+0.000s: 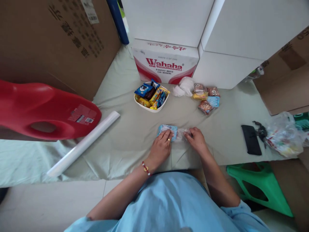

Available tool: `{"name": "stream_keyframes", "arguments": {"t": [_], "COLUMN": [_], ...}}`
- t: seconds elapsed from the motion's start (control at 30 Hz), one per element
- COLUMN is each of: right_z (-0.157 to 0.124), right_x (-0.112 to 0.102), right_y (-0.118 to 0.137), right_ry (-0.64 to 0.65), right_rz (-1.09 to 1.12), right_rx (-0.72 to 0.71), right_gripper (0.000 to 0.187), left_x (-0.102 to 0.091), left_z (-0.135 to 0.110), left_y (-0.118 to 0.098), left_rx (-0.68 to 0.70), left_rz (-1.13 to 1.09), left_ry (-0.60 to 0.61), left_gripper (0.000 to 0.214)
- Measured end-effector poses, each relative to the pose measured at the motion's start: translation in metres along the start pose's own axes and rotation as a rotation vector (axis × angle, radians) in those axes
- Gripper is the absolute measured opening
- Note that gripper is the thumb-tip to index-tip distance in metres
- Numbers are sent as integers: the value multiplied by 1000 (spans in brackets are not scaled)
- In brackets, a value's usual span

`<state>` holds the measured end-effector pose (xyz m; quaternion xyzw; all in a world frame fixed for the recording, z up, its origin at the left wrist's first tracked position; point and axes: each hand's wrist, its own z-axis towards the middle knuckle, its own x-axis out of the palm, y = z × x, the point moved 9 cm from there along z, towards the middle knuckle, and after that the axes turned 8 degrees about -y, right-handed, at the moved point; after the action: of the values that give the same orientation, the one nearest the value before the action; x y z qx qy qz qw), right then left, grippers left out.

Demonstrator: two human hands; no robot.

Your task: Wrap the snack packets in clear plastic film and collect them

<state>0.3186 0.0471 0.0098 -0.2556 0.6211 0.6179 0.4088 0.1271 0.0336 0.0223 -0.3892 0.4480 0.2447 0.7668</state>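
pale green cloth (pixel 135 135): creased, spread beneath both my hands
light blue packet (pixel 174 130): on the cloth under the fingers of my left hand (pixel 161 146)
clear plastic (pixel 180 135): crumpled, reaching to my right hand (pixel 198 140)
white bowl (pixel 154 110): beyond my left hand, full of wrapped snacks (pixel 158 98)
loose snack packets (pixel 205 107): clustered beyond my right hand
white roll (pixel 84 141): slantwise, well left of my hands
flat black item (pixel 251 140): well right of my hands

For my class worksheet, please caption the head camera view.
Left hand resting on a light-blue packet, right hand pinching clear plastic beside it; beyond, a white bowl of wrapped snacks.
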Motion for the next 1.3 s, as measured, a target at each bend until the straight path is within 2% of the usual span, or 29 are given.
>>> {"name": "stream_keyframes", "arguments": {"t": [0.1,0.2,0.3,0.37,0.47,0.53,0.6,0.67,0.73,0.8,0.87,0.93,1.03,1.13,1.2,1.3], "right_z": [-8,-12,0,17,34,33,25,12,-1,-10,-13,-13,-10,-9,-6,1], "right_x": [-10,-13,-7,0,30,52,64,67,67,68,70,74,75,65,47,10], "right_y": [1,4,35,68,116,136,146,151,155,157,156,155,153,146,138,122], "right_ry": [-36,97,201,182,235,305,331,302,258,222,206,203,203,206,168,21], "right_rz": [160,369,463,364,55,-111,-201,-249,-281,-306,-327,-344,-355,-283,-112,284], "right_rx": [15,132,150,62,-85,-146,-189,-245,-317,-364,-368,-356,-356,-332,-298,-230], "right_gripper": [27,28,26,20,14,18,23,24,32,48,55,50,36,26,28,29], "left_x": [1,2,1,1,-1,-6,-19,-37,-56,-67,-72,-75,-75,-70,-65,-56], "left_z": [-3,-4,-3,-2,-2,-7,-16,-30,-46,-60,-68,-68,-59,-50,-45,-35], "left_y": [0,-3,-6,-7,-6,-2,7,27,54,79,93,98,92,89,90,92], "left_rx": [-26,-15,3,11,40,82,95,30,-107,-256,-361,-400,-384,-399,-455,-562], "left_rz": [39,72,102,109,51,-61,-207,-323,-367,-376,-385,-408,-475,-567,-622,-731], "left_ry": [22,51,56,53,47,31,-19,-120,-238,-308,-339,-363,-385,-382,-372,-344], "left_gripper": [54,52,48,44,36,32,31,32,28,24,23,23,23,22,22,19]}}
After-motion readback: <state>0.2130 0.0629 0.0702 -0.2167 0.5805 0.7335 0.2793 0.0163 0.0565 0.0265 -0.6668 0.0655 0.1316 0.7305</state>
